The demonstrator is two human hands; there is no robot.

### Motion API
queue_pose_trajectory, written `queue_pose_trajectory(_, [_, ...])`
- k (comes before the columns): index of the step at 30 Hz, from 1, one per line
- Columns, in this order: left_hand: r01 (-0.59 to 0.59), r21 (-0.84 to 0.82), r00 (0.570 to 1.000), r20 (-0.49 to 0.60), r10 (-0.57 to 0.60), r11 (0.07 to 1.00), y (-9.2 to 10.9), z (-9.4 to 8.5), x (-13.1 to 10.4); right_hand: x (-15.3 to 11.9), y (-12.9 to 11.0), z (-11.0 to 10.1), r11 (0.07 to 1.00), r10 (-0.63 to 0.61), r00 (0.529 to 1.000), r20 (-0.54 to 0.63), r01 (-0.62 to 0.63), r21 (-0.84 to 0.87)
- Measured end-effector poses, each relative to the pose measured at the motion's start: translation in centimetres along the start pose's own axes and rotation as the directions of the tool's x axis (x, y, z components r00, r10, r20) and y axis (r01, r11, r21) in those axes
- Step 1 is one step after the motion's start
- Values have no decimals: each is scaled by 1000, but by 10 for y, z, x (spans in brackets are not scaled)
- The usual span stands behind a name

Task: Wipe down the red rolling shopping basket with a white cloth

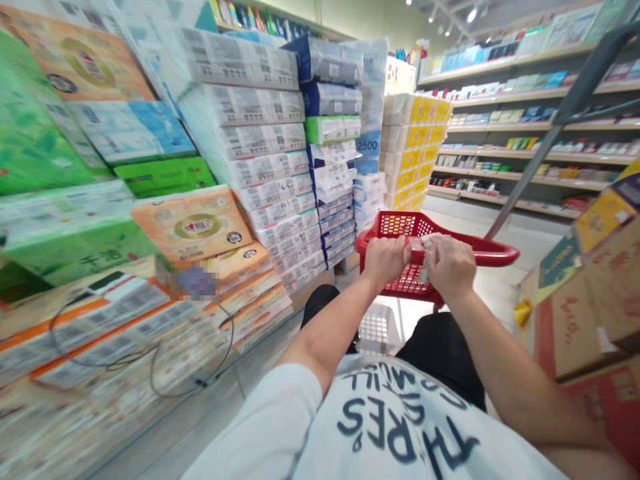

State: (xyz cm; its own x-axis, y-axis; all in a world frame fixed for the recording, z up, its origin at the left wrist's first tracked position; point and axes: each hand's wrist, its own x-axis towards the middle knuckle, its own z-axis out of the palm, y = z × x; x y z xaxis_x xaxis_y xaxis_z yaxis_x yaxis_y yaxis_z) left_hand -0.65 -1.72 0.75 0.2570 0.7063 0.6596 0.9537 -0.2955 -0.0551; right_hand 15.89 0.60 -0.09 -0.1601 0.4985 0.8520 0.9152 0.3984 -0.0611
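Note:
A red plastic shopping cart with lattice walls is in front of my body. My left hand is closed around its handle, on the left part. My right hand grips the same handle a little further right, fingers curled over it. Between the two hands, a pale, crumpled-looking patch shows on the handle; whether it is paper or a worn label I cannot tell. Most of the cart's inside is hidden behind my hands and forearms.
Stacked tissue packs line the left, with a loose dark cable over the lower ones. Yellow-and-white packs stand ahead. Cardboard boxes and a slanting grey pole are at right. Stocked shelves fill the back.

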Motion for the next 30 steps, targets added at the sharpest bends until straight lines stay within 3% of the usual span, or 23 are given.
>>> queue_pose_trajectory(3, [-8, 3, 1000, -2, 8, 1000, -1, 0, -1, 1, 5, -5, 999, 10, 998, 57, -8, -36])
queue_pose_trajectory(8, [3, 5, 1000, 24, -4, 1000, 1, -2, 0, 16, 14, -8, 973, 199, 960, 194, -171, -153])
queue_pose_trajectory(13, [-9, -10, 1000, 24, 9, 1000, -1, -3, 0, -4, 13, -8, 990, 140, 989, 55, -138, -35])
queue_pose_trajectory(15, [-13, -12, 1000, 26, 14, 1000, -4, -3, -3, -8, 12, -12, 993, 119, 992, 50, -118, -21])
queue_pose_trajectory(21, [-34, -24, 998, 58, 35, 999, -12, 1, -1, 14, 11, -20, 968, 245, 929, 276, -219, -123])
queue_pose_trajectory(24, [-29, -30, 998, 61, 31, 999, -14, 4, 3, 11, 10, -13, 971, 232, 953, 196, -214, -108])
queue_pose_trajectory(27, [-39, -29, 998, 50, 41, 999, -17, 7, 4, -2, 16, -6, 992, 117, 992, 53, -114, -62])
queue_pose_trajectory(30, [-66, -27, 998, 20, 67, 997, -21, 10, 3, -9, 36, -9, 996, 45, 997, 70, -40, -76])
